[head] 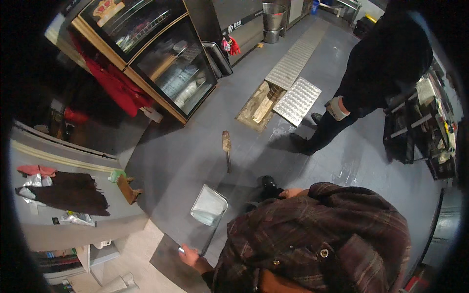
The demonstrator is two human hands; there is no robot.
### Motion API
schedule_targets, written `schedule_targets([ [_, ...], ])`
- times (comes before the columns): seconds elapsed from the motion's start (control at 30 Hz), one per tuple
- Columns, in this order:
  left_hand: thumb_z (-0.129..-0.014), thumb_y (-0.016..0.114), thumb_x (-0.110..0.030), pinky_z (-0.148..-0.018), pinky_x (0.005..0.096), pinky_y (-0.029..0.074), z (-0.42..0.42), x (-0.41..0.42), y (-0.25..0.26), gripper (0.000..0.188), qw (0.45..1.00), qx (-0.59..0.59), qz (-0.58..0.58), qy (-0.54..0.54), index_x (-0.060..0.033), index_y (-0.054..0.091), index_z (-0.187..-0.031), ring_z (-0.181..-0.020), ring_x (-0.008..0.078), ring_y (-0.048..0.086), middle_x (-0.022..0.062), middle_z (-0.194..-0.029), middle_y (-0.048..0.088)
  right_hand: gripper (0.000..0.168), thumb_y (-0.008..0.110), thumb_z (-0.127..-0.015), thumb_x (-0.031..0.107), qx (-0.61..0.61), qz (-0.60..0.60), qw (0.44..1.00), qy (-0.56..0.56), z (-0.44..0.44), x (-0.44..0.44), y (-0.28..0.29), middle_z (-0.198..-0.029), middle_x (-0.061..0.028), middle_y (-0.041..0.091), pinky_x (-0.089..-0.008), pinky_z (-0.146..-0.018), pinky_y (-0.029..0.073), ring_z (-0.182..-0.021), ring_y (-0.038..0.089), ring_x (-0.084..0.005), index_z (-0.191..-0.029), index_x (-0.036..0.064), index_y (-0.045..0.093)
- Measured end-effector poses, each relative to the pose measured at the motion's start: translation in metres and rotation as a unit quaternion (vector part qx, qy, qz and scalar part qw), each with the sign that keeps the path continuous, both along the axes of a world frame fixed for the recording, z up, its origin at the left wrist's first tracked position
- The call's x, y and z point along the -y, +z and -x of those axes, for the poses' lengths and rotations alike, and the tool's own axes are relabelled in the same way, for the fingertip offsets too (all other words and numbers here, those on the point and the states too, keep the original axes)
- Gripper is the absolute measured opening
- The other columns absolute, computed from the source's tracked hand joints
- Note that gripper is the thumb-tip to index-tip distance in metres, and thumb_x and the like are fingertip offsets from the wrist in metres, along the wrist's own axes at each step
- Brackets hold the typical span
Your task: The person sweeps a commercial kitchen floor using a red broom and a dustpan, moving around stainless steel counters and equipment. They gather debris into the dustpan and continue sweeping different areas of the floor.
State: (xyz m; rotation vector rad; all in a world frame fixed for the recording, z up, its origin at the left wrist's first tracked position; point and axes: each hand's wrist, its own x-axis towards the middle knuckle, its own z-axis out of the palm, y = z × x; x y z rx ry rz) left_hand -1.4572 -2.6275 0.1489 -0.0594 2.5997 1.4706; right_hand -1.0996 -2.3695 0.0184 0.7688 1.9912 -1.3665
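Observation:
My left hand (190, 256) grips the near edge of a shallow rectangular metal tray (209, 207), low over the grey floor. Part of my right hand (292, 193) shows beside my dark shoe; its fingers are too hidden to tell what they do. Beyond the tray, a dirty trowel or scoop (226, 146) lies on the floor. Further ahead is an open floor drain channel (253, 110) with pale residue inside. One raised-pattern metal cover plate (297, 102) lies tilted beside the opening, while other covers (298, 55) run on beyond it.
Another person (381, 62) in dark clothes and a light glove stands right of the drain. A glass-door cabinet (176, 73) is at the upper left, with dark trays (218, 60) leaning beside it. Metal buckets (273, 22) stand further back. A loaded black rack (417, 128) is at right.

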Motion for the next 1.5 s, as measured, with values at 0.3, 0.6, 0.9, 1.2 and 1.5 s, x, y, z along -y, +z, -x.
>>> schedule_targets([
  [0.3, -0.073, 0.052, -0.028, -0.041, 0.028, 0.038, 0.031, -0.009, -0.016, 0.03, 0.987, 0.057, 0.044, -0.143, -0.0002, 0.043, -0.077, -0.048, 0.0143, 0.037, 0.005, -0.057, 0.037, 0.034, 0.053, -0.067, 0.032, 0.051, -0.051, 0.995, -0.074, 0.006, -0.015, 0.019, -0.086, -0.0117, 0.057, -0.0379, -0.065, 0.041, -0.078, 0.052, -0.0305, -0.092, 0.009, 0.056],
  [0.6, -0.074, 0.052, -0.027, -0.035, 0.0253, 0.032, 0.02, -0.034, -0.018, 0.028, 0.993, 0.104, -0.059, -0.025, -0.0006, 0.042, -0.072, -0.043, 0.0116, 0.033, 0.0021, -0.051, 0.035, 0.027, 0.046, -0.073, 0.027, 0.004, -0.029, 0.999, -0.037, -0.006, -0.019, -0.023, -0.084, -0.0139, 0.056, -0.0384, -0.066, 0.04, -0.077, 0.052, -0.0298, -0.089, 0.007, 0.054],
  [0.9, -0.073, 0.051, -0.027, -0.035, 0.0255, 0.034, 0.03, -0.024, -0.027, 0.03, 0.967, -0.031, 0.079, -0.242, 0.0012, 0.042, -0.07, -0.042, 0.0127, 0.036, 0.0043, -0.051, 0.036, 0.024, 0.048, -0.068, 0.031, -0.01, -0.046, 0.999, -0.025, -0.004, -0.021, 0.005, -0.073, -0.0103, 0.052, -0.038, -0.06, 0.039, -0.073, 0.052, -0.0275, -0.078, 0.01, 0.05],
  [1.2, -0.072, 0.052, -0.029, -0.034, 0.0262, 0.034, 0.028, -0.03, -0.019, 0.032, 0.989, 0.099, -0.006, -0.109, 0.0019, 0.042, -0.07, -0.041, 0.0137, 0.037, 0.0058, -0.053, 0.038, 0.029, 0.047, -0.072, 0.034, 0.06, -0.066, 0.995, -0.037, 0.002, -0.018, 0.007, -0.089, -0.0073, 0.053, -0.037, -0.07, 0.04, -0.085, 0.05, -0.0265, -0.093, 0.015, 0.049],
  [1.5, -0.073, 0.053, -0.026, -0.035, 0.026, 0.035, 0.021, -0.048, -0.013, 0.029, 0.996, 0.094, 0.004, 0.002, 0.0007, 0.043, -0.071, -0.04, 0.0128, 0.038, 0.0049, -0.052, 0.039, 0.037, 0.047, -0.074, 0.037, 0.098, -0.068, 0.991, -0.059, 0.003, -0.018, 0.007, -0.1, -0.0059, 0.054, -0.0376, -0.075, 0.041, -0.093, 0.05, -0.0261, -0.105, 0.018, 0.05],
])
